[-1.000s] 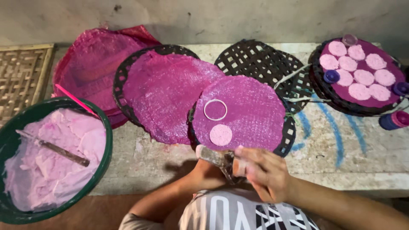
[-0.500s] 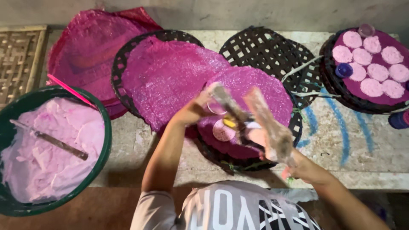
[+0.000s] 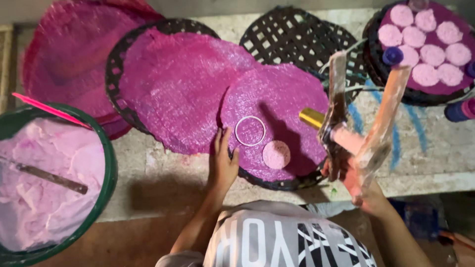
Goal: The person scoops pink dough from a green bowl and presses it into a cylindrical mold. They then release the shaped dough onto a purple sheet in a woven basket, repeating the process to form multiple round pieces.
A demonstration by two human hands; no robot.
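Bright, even overhead light. Soft shadows fall toward the viewer. Right hand (image 3: 354, 178) motion-blurred. Corners dim, slightly curved.

Low stone slab (image 3: 163, 173), pale and pitted, stained pink in patches, with blue paint streaks (image 3: 396, 143) toward its right end. Grey wall (image 3: 208, 6) runs along the far edge. Reddish-brown earthen floor (image 3: 143, 242) below. Light is dim and warm; shadows fall on the slab's near edge.

Left hand (image 3: 223, 163) has been withdrawn from over the white ring (image 3: 250, 131) to the mat edge. Right hand (image 3: 356, 180) and its paste-smeared tongs (image 3: 363, 123) have been lifted off rightward, uncovering the pink disc (image 3: 276, 154).
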